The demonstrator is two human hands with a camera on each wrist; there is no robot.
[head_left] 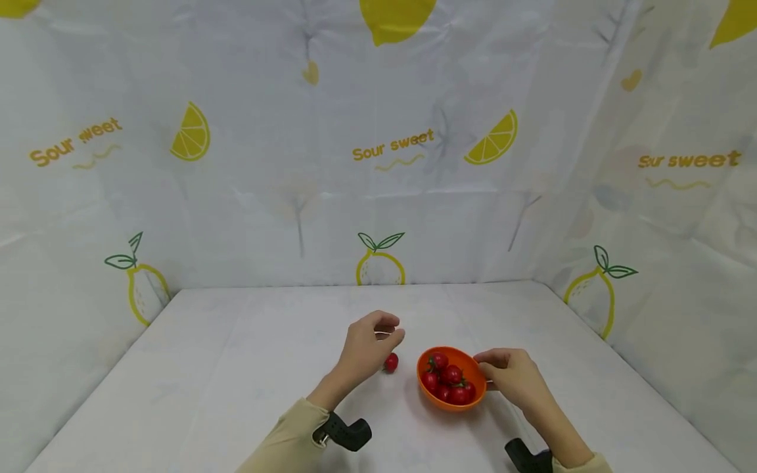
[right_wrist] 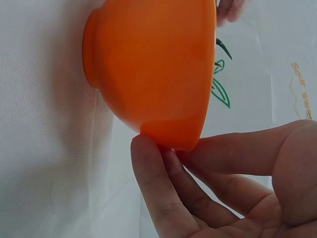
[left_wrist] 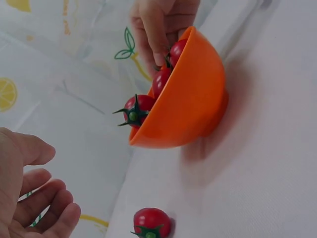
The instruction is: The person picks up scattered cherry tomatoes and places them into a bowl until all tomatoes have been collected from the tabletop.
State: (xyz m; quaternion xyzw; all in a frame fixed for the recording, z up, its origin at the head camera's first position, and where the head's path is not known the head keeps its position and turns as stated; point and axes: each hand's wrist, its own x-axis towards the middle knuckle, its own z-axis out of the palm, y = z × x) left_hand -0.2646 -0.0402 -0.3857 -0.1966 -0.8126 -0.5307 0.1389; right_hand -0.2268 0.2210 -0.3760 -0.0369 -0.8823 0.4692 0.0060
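An orange bowl (head_left: pixel 471 370) with several red cherry tomatoes (head_left: pixel 452 374) in it is at the right of the hands' work area. My right hand (head_left: pixel 516 376) pinches the bowl's right rim, thumb (right_wrist: pixel 228 153) at the edge and fingertips against the outer wall. One loose cherry tomato (head_left: pixel 391 362), green calyx showing in the left wrist view, lies on the table left of the bowl. Just above this tomato hovers my left hand (head_left: pixel 368 347), its fingers loosely bent. Nothing is between them in the left wrist view, where the hand is apart from both tomato and bowl.
A white cloth covers the table (head_left: pixel 236 368). Behind it and along both sides hang white sheets (head_left: pixel 254 197) printed with lemons and lettering. Each wrist wears a dark strap-on camera, such as the left one (head_left: pixel 349 433).
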